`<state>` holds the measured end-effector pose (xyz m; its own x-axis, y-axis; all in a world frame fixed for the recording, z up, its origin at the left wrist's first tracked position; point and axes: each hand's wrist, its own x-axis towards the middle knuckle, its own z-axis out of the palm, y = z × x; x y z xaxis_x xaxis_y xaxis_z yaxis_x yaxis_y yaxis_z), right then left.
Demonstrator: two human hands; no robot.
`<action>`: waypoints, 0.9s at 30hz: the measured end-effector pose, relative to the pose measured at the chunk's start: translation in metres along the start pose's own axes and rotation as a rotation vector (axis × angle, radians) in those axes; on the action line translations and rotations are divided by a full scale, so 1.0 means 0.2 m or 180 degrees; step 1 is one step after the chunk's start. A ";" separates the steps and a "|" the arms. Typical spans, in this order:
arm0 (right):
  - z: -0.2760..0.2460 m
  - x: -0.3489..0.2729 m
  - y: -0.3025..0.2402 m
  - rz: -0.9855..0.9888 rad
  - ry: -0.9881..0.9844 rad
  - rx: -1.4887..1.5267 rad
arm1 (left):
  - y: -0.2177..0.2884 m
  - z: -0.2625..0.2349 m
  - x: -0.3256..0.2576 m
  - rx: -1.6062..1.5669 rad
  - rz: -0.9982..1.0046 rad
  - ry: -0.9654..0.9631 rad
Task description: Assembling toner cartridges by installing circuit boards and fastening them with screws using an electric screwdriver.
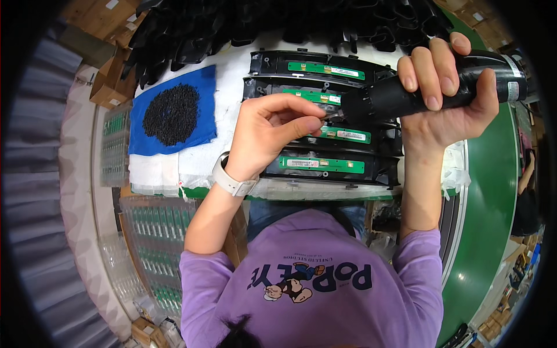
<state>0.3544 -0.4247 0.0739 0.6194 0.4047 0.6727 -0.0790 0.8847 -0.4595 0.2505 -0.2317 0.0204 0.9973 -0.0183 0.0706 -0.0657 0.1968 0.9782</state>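
My right hand (444, 95) is wrapped round a thick black electric screwdriver (374, 103), held level with its tip pointing left. At that tip, the thumb and forefinger of my left hand (270, 124) are pinched together; what they hold is too small to make out. Below both hands several long black plastic housings lie in a stack of rows. Green circuit boards sit in them, among them a board in the nearest housing (322, 165) and one in the farthest (328, 71). The screwdriver and my left fingers partly hide the middle rows.
On the left of the white-covered table (232, 55), a heap of small black screws (171, 115) lies on a blue cloth (206, 87). Many black plastic parts (278, 23) crowd the far side. Clear trays of green boards (162, 249) stand below the table's left edge.
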 end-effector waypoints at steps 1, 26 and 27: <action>0.00 0.00 0.00 0.0009 0.0007 -0.0025 | 0.00 0.00 0.00 -0.0063 -0.0029 -0.0035; 0.05 -0.05 0.10 0.1011 0.0200 -0.2145 | -0.06 -0.05 -0.03 0.3607 0.1468 -0.1144; 0.05 -0.05 0.10 0.1103 0.0023 -0.2584 | -0.06 -0.05 -0.03 0.3661 0.1501 -0.1184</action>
<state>0.3385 -0.4085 0.0638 0.6687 0.6158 0.4168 0.3142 0.2739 -0.9090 0.2464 -0.2250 0.0058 0.8144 -0.4841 0.3201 -0.5803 -0.6875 0.4366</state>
